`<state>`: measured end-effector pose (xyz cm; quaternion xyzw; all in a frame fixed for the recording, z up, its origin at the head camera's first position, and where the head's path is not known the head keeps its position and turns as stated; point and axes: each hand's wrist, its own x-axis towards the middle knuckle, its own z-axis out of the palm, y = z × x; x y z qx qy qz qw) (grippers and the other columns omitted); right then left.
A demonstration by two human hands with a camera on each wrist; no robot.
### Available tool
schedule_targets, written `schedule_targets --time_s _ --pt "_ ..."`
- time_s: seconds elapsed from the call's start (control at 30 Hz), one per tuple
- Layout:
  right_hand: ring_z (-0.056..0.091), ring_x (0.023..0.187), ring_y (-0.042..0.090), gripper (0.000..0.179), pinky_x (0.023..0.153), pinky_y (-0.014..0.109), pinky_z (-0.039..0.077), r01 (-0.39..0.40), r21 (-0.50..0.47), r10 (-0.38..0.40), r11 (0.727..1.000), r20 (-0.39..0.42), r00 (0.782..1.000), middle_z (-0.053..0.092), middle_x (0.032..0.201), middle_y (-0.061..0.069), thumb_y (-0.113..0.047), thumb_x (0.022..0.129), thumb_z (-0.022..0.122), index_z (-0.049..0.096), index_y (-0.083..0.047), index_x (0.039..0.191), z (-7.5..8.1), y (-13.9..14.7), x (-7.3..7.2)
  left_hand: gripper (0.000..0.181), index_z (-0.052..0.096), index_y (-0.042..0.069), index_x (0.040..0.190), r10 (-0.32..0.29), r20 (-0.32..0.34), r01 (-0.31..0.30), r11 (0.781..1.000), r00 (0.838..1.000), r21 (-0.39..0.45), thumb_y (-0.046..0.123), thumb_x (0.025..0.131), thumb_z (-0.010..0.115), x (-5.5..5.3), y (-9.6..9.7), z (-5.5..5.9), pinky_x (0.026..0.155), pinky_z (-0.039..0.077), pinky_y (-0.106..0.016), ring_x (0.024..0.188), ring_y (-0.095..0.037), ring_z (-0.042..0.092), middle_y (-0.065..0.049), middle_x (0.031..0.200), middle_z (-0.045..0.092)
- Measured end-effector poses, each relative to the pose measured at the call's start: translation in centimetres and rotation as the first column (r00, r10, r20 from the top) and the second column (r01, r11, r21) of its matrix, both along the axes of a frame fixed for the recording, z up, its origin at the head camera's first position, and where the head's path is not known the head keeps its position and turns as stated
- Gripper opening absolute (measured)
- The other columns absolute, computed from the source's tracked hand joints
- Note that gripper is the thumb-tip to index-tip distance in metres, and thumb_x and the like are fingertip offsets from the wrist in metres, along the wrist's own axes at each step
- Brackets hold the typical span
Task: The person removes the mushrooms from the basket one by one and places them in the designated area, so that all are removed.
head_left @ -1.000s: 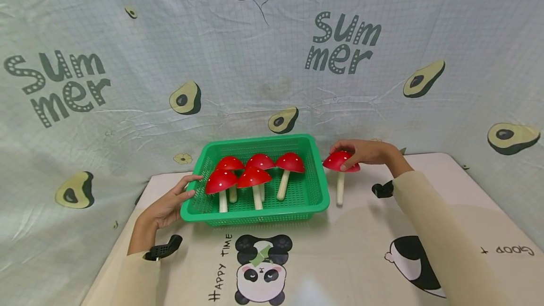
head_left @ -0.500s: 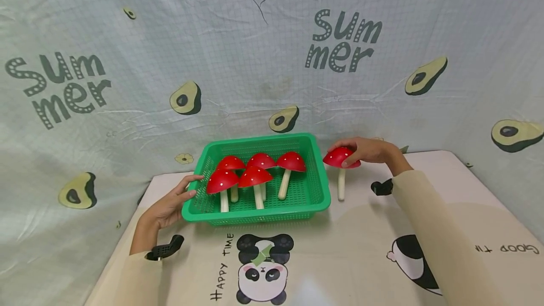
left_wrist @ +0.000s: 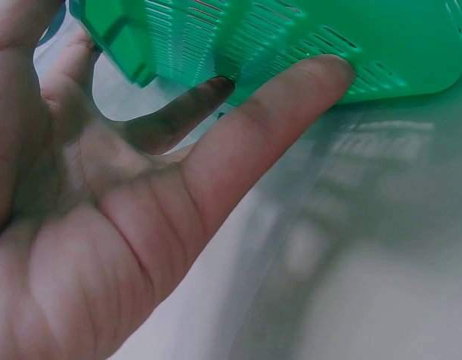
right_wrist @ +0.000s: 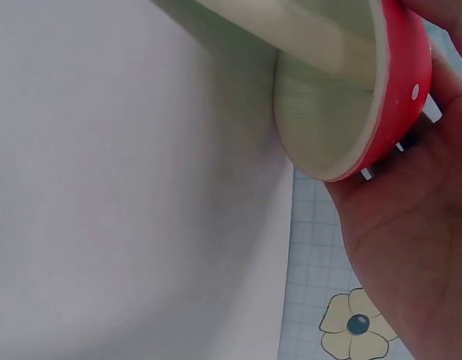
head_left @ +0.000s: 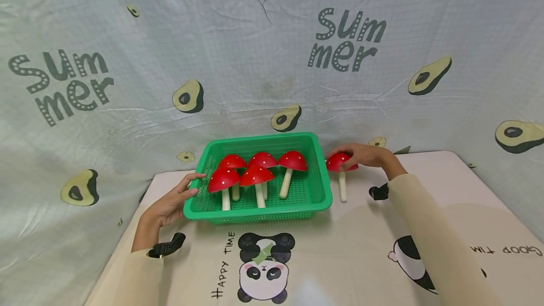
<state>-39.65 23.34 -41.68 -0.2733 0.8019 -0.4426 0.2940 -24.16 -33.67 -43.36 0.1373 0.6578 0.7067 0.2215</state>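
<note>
My right hand grips the red, white-dotted cap of a toy mushroom, thumb and fingers around it. Its pale stem points down toward the table, just right of the basket. The right wrist view shows the hollow, pale underside of this cap. My left hand reaches to the left side of the green plastic basket, fingertips at its rim and wall. In the left wrist view its extended fingers lie against the slotted green wall. Inside the basket are several matching mushrooms, caps up, stems leaning toward me.
A pale table cover with printed pandas lies under the basket. Close behind stands a light cloth backdrop with avocado and lettering prints. Black straps sit at both wrists.
My right hand with the mushroom rises slightly, then comes down a little beside the basket. The left hand keeps its place at the basket. The head view shifts slightly.
</note>
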Motion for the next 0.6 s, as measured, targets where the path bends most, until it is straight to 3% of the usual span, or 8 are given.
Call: schedule_targets --time_s 0.17,0.33,0.6 --pt "0.045 0.128 0.033 0.057 0.099 0.038 0.05 -0.007 0.001 0.007 1.0 -0.001 1.0 0.05 0.142 0.014 -0.017 0.088 0.075 0.056 -0.009 0.141 -0.2 0.0 0.0 0.037 0.04 0.034 0.141 -0.01 0.001 0.01 1.0 1.0 0.014 0.014 0.111 0.042 0.0 0.0 0.1 0.083 0.06 -0.045 0.106 -0.025 0.069 -0.007 0.132 0.048" --pt "0.044 0.13 0.034 0.055 0.101 0.039 0.048 -0.031 0.025 0.033 0.999 -0.061 0.998 0.049 0.143 0.015 -0.022 0.092 0.071 0.054 -0.009 0.143 0.5 -0.1 0.5 0.037 0.039 0.034 0.141 -0.017 0.002 0.017 1.0 1.0 0.02 0.013 0.11 0.042 0.0 0.0 0.2 0.083 0.06 -0.045 0.107 -0.025 0.068 -0.008 0.132 0.047" --pt "0.041 0.133 0.037 0.053 0.102 0.046 0.048 0.041 0.123 -0.018 0.992 -0.178 0.984 0.049 0.144 0.015 -0.029 0.097 0.066 0.052 -0.009 0.144 1.7 -0.4 1.4 0.037 0.04 0.035 0.14 -0.005 0.009 0.004 1.0 1.0 0.01 0.014 0.11 0.043 0.0 0.0 0.1 0.083 0.06 -0.045 0.106 -0.024 0.068 -0.009 0.131 0.046"
